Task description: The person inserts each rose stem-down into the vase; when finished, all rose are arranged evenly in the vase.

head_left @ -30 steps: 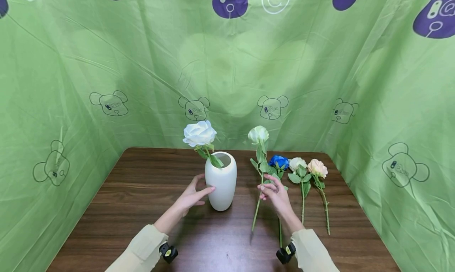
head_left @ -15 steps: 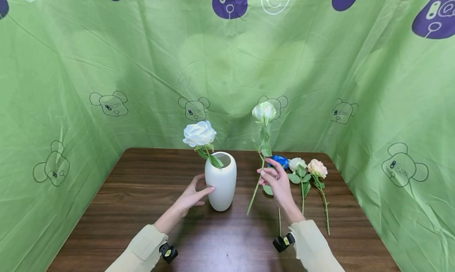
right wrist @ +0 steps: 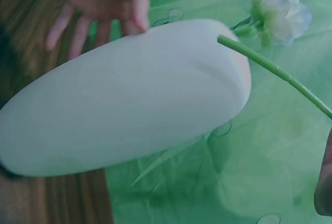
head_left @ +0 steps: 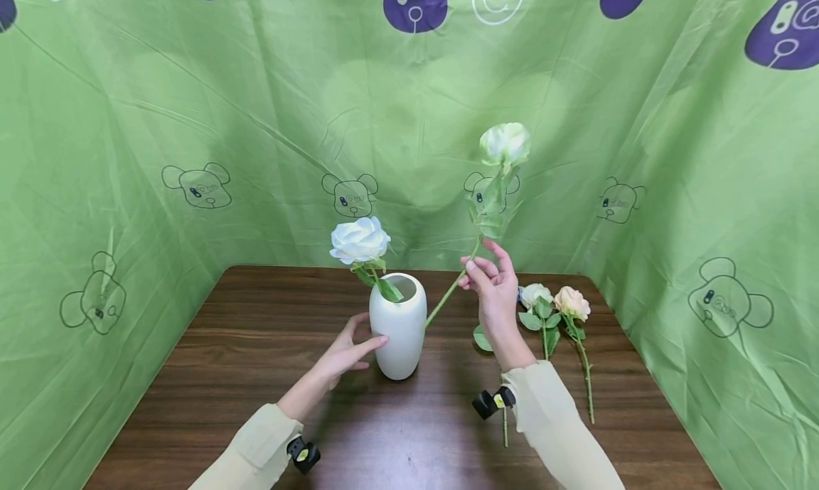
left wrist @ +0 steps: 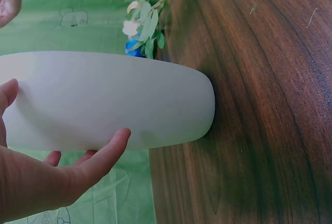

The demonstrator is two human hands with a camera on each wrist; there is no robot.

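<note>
Right hand (head_left: pixel 494 291) pinches pale-green rose (head_left: pixel 505 145), right of vase (head_left: pixel 399 341). Left hand (head_left: pixel 345 355), fingers relaxed, touches vase's left side.

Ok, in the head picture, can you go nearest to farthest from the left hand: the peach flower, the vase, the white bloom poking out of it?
1. Vase: right by the left hand.
2. White bloom: up above the hand.
3. Peach flower: way over on the right.
</note>
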